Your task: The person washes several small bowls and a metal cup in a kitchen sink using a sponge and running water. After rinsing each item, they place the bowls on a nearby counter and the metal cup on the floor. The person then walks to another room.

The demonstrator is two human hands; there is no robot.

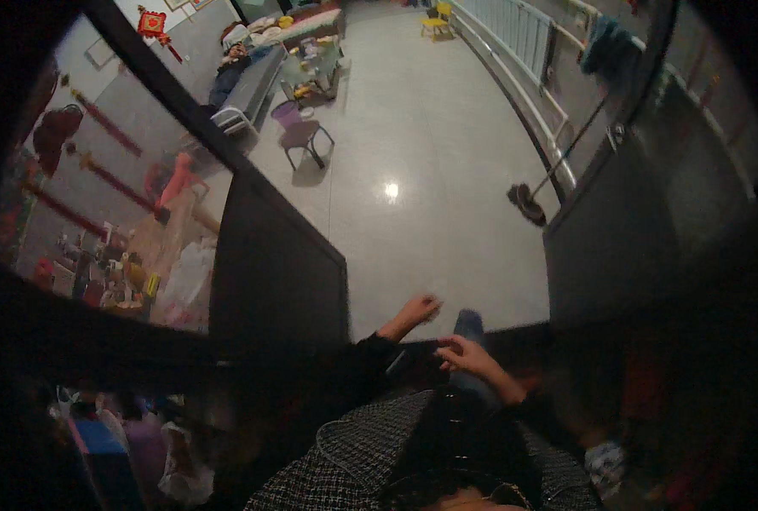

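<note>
My left hand (419, 310) is over the pale floor (417, 243) just past a doorway. Its fingers look curled and blurred, and I make out no object in them. Lower and to the right is my right hand (471, 359), its fingers partly spread with nothing between them. The two hands are apart. Between and below them a shoe (468, 322) points forward across the dark threshold. On the left stands a dark-framed door panel (276, 262) with glass above. Another dark door leaf (615, 255), bearing a metal handle (616, 134), is on the right.
Ahead on the left, a small stool (301, 135) carries a purple bin (285, 115). Behind it are a glass table (311, 64) with items and a grey sofa (257, 80) where a person lies. A mop (529, 204) leans near the right-hand radiator (513, 32); a yellow chair (437, 22) stands far back.
</note>
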